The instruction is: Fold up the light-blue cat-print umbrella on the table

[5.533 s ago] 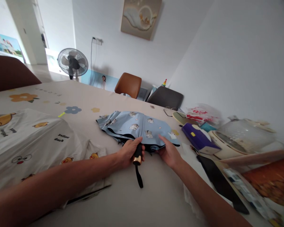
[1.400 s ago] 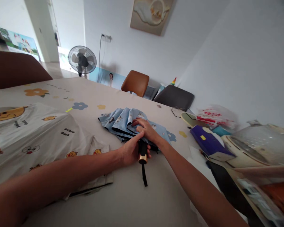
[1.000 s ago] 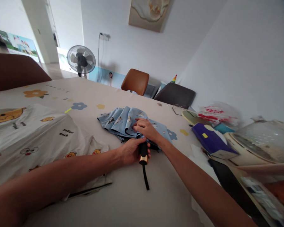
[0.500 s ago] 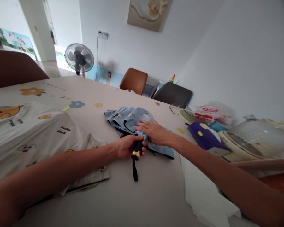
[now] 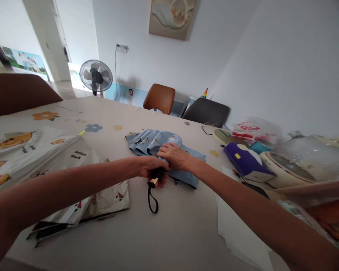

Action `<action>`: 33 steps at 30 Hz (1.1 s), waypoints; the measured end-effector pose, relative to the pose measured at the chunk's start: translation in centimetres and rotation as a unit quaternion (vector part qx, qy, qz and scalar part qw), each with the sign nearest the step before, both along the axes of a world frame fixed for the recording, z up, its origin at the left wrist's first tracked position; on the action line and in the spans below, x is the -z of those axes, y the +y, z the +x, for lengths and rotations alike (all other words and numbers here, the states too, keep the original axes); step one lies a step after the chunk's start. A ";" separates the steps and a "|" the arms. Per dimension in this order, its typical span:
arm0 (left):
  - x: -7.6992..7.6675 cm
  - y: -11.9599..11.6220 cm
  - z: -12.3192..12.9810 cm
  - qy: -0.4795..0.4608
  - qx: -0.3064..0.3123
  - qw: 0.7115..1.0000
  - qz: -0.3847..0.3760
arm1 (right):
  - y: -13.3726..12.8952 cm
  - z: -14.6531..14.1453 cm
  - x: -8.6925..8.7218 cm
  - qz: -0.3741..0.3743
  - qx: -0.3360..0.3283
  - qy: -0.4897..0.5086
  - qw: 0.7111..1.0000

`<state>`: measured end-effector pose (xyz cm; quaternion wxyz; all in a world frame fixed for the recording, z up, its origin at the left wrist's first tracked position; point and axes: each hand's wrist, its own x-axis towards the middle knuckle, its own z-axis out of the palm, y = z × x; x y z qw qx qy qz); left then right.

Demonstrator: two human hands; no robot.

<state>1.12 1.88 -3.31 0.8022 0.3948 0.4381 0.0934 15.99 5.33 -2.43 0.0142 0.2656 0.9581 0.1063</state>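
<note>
A blue folding umbrella [image 5: 151,141] with small printed figures lies loosely gathered on the pale tabletop [image 5: 169,226]. Its black handle with a gold end and a black wrist loop points toward me. My left hand [image 5: 154,169] is wrapped round the handle. Right beside it, my right hand [image 5: 175,155] has its fingers curled on the blue fabric close to the top of the handle. A white umbrella [image 5: 73,150] with yellow duck prints lies spread out at the left, partly behind my left forearm.
On the right are a purple box [image 5: 244,160], a cream round appliance [image 5: 288,169], a plastic bag [image 5: 254,131], glasses [image 5: 211,128] and white sheets [image 5: 237,229]. Chairs [image 5: 159,98] and a fan [image 5: 96,76] stand beyond the table.
My right hand's fingers have gone from spread flat to curled on the fabric. My left hand and the handle have shifted slightly left, and the wrist loop hangs open. The view has tilted a little.
</note>
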 end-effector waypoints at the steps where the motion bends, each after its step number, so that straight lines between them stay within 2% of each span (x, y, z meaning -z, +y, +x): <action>1: -0.2 -0.1 -0.3 0.030 0.011 0.999 0.017 | 0.0 -0.2 -0.1 0.002 -0.008 -0.006 1.000; 5: -0.9 -0.9 -0.7 0.102 -0.013 0.986 0.134 | -0.3 -1.0 -0.9 -0.003 -0.023 -0.029 0.999; 8: -1.3 -1.8 -0.3 0.104 -0.054 0.980 0.160 | -0.7 -1.8 -1.8 -0.017 -0.006 -0.049 0.999; 12: -1.8 -2.7 -0.2 0.091 -0.109 0.980 0.142 | -1.2 -2.6 -2.5 -0.032 -0.009 -0.011 0.999; 18: -0.7 -3.0 -1.1 0.041 -0.117 0.989 0.081 | -1.9 -2.8 -1.6 -0.051 0.001 0.041 0.998; 23: 0.2 -3.0 -1.4 -0.029 -0.118 0.992 0.036 | -2.4 -2.0 -0.9 -0.041 0.041 0.060 0.996; 26: 0.6 -3.0 -1.7 -0.060 -0.118 0.991 0.023 | -2.5 -1.5 -1.6 -0.050 0.065 0.058 0.995; 30: 1.1 -2.9 -2.1 -0.080 -0.106 0.991 -0.005 | -1.7 -1.8 -2.9 -0.055 0.078 0.112 0.989; 33: 1.1 -2.9 -2.2 -0.082 -0.109 0.991 -0.008 | -0.5 -3.1 -2.8 -0.073 0.095 0.167 0.979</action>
